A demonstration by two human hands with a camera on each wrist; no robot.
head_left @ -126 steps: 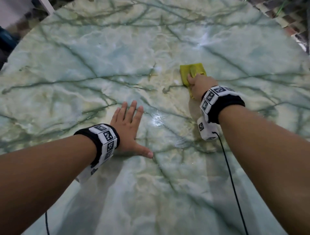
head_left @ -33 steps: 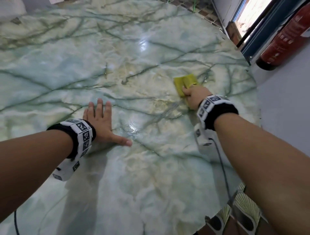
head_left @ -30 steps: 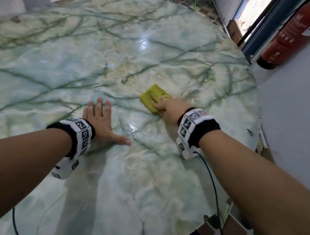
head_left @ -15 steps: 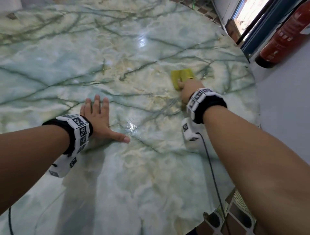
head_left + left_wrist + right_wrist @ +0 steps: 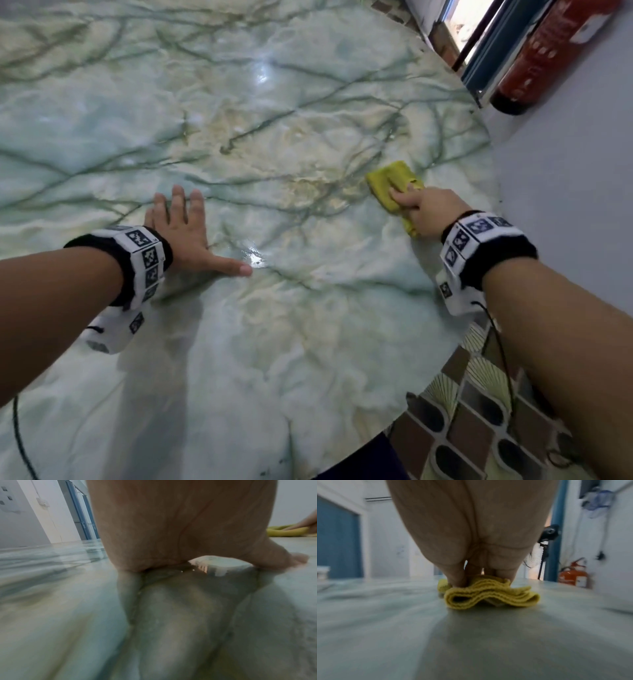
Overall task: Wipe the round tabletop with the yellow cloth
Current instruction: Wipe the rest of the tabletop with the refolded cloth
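Observation:
The round tabletop (image 5: 274, 102) is glossy green-veined marble and fills most of the head view. A folded yellow cloth (image 5: 392, 181) lies on it near the right rim. My right hand (image 5: 421, 212) presses on the cloth with curled fingers gripping its near part; the right wrist view shows the fingers (image 5: 458, 580) dug into the bunched cloth (image 5: 488, 596). My left hand (image 5: 185, 233) lies flat on the marble at centre left, fingers straight and thumb spread. In the left wrist view the palm (image 5: 171, 534) rests on the tabletop (image 5: 68, 615), with the cloth (image 5: 284, 532) far right.
The table's right rim (image 5: 493, 192) runs close to a grey wall. A red fire extinguisher (image 5: 548, 58) stands beyond the rim by a blue door frame (image 5: 486, 44). Patterned floor tiles (image 5: 479, 428) show at lower right. A black cable (image 5: 503, 359) hangs from my right wrist.
The right hand has kept sweeping the cloth back and forth across the marble; since half a second ago it has slid nearer and toward the right rim. The left hand stays planted.

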